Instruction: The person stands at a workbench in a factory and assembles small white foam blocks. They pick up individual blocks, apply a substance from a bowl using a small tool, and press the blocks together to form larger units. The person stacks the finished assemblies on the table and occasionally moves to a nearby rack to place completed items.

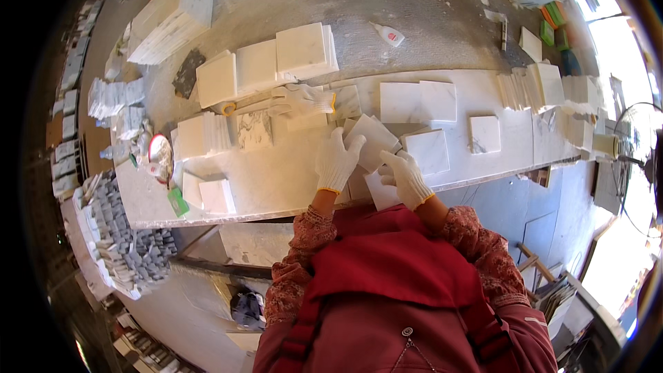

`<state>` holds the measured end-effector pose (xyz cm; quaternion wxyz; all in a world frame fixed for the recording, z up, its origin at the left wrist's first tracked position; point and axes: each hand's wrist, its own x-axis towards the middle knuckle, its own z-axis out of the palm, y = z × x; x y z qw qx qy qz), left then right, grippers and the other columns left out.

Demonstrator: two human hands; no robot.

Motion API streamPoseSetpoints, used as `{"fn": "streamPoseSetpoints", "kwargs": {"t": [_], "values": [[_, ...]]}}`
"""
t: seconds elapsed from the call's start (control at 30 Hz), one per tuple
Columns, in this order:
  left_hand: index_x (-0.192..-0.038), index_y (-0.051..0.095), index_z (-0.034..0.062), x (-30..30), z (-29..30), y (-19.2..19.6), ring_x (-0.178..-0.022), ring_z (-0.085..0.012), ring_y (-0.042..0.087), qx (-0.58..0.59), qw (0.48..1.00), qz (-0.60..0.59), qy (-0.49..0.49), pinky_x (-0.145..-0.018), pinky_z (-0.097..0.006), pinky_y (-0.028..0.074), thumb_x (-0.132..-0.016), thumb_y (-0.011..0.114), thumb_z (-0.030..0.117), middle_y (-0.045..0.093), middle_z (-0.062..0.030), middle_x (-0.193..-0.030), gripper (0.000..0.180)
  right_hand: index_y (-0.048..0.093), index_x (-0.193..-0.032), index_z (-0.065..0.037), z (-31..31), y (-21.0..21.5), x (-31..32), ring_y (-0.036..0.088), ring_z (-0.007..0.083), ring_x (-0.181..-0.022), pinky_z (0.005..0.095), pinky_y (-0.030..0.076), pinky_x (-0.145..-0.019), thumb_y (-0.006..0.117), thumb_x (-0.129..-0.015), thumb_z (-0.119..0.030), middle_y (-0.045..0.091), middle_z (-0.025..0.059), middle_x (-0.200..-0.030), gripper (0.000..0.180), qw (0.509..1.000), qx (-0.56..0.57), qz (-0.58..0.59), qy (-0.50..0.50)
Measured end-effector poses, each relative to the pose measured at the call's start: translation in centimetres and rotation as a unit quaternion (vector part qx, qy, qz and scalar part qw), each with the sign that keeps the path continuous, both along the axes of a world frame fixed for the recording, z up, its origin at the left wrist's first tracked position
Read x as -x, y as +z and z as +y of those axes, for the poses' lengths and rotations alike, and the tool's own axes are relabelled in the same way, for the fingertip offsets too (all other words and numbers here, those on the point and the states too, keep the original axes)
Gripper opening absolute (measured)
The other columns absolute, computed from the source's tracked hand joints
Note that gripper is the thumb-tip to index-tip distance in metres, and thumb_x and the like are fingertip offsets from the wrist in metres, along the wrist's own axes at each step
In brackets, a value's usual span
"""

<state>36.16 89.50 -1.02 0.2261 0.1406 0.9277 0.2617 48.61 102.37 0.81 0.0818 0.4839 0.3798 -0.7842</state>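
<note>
My left hand (337, 161), in a white knit glove, grips the left edge of a square white marble tile (373, 139) that is tilted above the workbench. My right hand (406, 177), gloved the same way, touches the tile's lower right side and lies over another white tile (381, 193) at the bench's near edge. A further white tile (429, 150) lies flat just right of my hands. A spare white glove (311, 99) rests on the bench behind the held tile.
Stacks of white tiles (257, 65) stand at the back of the white workbench (276, 179), with taller stacks (173, 17) far left and thin ones (532, 86) right. A glue bottle (388, 33) lies beyond. Grey mosaic pieces (121, 235) pile up lower left.
</note>
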Motion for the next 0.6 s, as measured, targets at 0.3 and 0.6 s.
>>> {"fn": "streamPoseSetpoints", "kwargs": {"t": [0.3, 0.6], "values": [[-0.107, 0.063, -0.0053, 3.1, -1.1, 0.8, -0.098, -0.0378, 0.068, -0.036, 0.995, -0.084, -0.037, -0.085, -0.044, 0.053, -0.076, 0.077, 0.053, 0.070, -0.0235, -0.104, 0.067, 0.055, -0.133, -0.003, -4.1, -2.1, 2.3, 0.067, 0.0187, -0.079, 0.0331, 0.054, -0.067, 0.069, -0.086, -0.037, 0.069, 0.0108, -0.092, 0.059, 0.975, -0.217, -0.035, 0.019], [-0.105, 0.064, -0.0046, 3.2, -11.7, -1.8, -0.067, -0.0218, 0.065, -0.096, 0.973, -0.208, 0.036, -0.058, -0.033, 0.051, -0.075, 0.084, 0.034, 0.069, -0.0141, -0.084, 0.052, 0.058, -0.132, -0.005, -8.5, 1.2, 4.7, 0.071, 0.0274, -0.083, 0.0388, 0.056, -0.073, 0.070, -0.082, -0.043, 0.072, 0.0174, -0.099, 0.064, 0.938, -0.270, -0.139, 0.166]]}}
